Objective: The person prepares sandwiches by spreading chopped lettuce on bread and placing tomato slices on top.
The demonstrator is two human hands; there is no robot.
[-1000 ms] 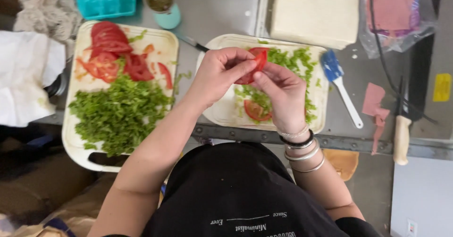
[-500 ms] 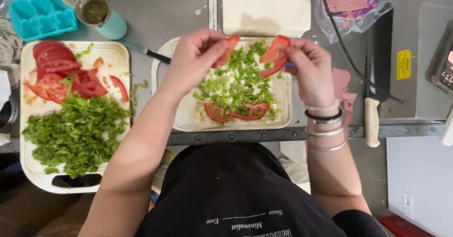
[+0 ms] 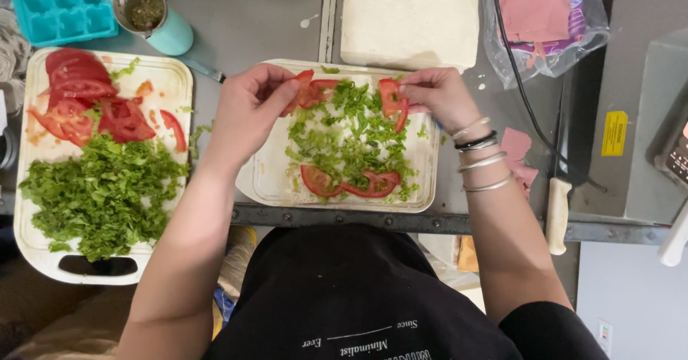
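The left hand (image 3: pixel 247 109) sits at about ten o'clock of the white tray (image 3: pixel 269 181) in the middle of the view, its fingertips pinched together on a red tomato slice (image 3: pixel 308 93) that hangs over the tray's far-left part. The right hand (image 3: pixel 441 95) is at about two o'clock of the same tray, fingers curled and pinching a second tomato slice (image 3: pixel 393 102) held on edge just above the greens. The tray carries a flat pale layer strewn with shredded lettuce (image 3: pixel 351 138), and two more tomato slices (image 3: pixel 350 182) lie flat at its six o'clock edge, touching each other. Several bracelets (image 3: pixel 481 154) ring the right wrist. To the left, at nine o'clock of the tray, a white cutting board (image 3: pixel 172 80) holds a stack of sliced tomatoes (image 3: pixel 79 102) at its far end and a heap of chopped lettuce (image 3: pixel 100 195) at its near end. At eleven o'clock stands a teal cup (image 3: pixel 154 20) of dark seasoning beside a teal ice-cube tray (image 3: pixel 64 12). At twelve o'clock lies a pale rectangular slab (image 3: pixel 408 16), and at one o'clock a clear bag of pink sliced meat (image 3: pixel 545 9). A white-handled knife (image 3: pixel 559 202) lies at three o'clock, well apart from the right hand.
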